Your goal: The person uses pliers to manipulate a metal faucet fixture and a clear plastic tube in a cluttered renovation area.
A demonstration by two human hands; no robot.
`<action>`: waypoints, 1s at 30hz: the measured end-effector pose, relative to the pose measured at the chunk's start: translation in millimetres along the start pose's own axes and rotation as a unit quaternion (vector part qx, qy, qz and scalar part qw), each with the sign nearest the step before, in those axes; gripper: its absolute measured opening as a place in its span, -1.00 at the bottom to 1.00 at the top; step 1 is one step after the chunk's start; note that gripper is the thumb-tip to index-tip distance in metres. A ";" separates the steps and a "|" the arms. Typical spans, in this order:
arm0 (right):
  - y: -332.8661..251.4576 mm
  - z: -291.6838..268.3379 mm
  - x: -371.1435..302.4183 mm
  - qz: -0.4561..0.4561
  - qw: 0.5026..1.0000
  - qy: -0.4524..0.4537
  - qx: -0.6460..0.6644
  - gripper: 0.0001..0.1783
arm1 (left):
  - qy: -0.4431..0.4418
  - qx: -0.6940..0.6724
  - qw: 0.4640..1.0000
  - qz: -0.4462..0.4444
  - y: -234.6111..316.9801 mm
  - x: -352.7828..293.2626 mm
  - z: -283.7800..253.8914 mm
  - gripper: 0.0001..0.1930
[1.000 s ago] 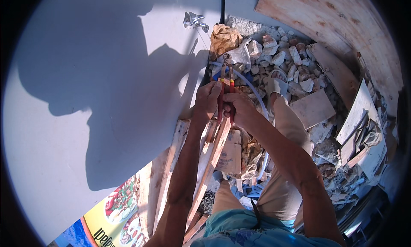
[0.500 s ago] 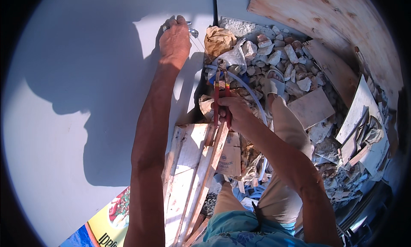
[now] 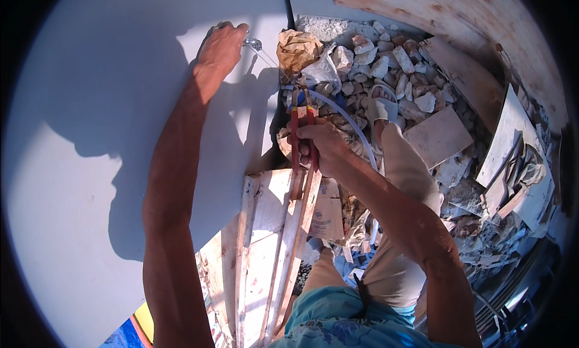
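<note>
My left hand (image 3: 222, 49) is closed at the upper edge of a large smooth grey panel (image 3: 66, 197), on a shiny metal piece (image 3: 252, 44) that juts out beside the fingers; its exact kind is hidden. A thin wire (image 3: 266, 58) runs from there toward the jaws of a pair of pincers (image 3: 295, 122). The pincers have red handles and a worn metal head, and point away from me. Around both handles, my right hand (image 3: 322, 140) is wrapped, above the rubble side of the panel. Whether the jaws bite the wire is too small to tell.
Broken stones (image 3: 392, 64) lie heaped beyond my feet, with a crumpled brown paper (image 3: 298, 49) and a pale hose (image 3: 356, 128) at the edge. Long wooden boards (image 3: 262, 227) lean below the pincers. A plywood sheet (image 3: 446, 16) and scrap boards (image 3: 443, 134) stand on the right.
My left hand and forearm have shifted left, a little farther from the pincers. The whole view has moved slightly. My right hand keeps its grip on the pincers.
</note>
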State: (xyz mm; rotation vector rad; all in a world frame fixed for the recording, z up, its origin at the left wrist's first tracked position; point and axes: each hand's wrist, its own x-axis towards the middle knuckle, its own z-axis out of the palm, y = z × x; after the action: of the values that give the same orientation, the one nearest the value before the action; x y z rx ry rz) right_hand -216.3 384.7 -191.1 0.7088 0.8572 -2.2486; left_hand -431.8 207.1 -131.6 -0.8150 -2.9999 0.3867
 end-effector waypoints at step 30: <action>-7.0 4.8 -2.9 -0.012 0.998 0.002 -0.056 -0.68 | 0.053 -0.048 0.997 0.016 -5.2 3.7 13.8 -0.69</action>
State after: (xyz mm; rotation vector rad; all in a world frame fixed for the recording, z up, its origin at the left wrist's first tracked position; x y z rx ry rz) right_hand -220.6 386.4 -183.3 0.6553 0.9898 -2.2023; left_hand -438.6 201.3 -144.0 -0.8611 -2.9298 0.1942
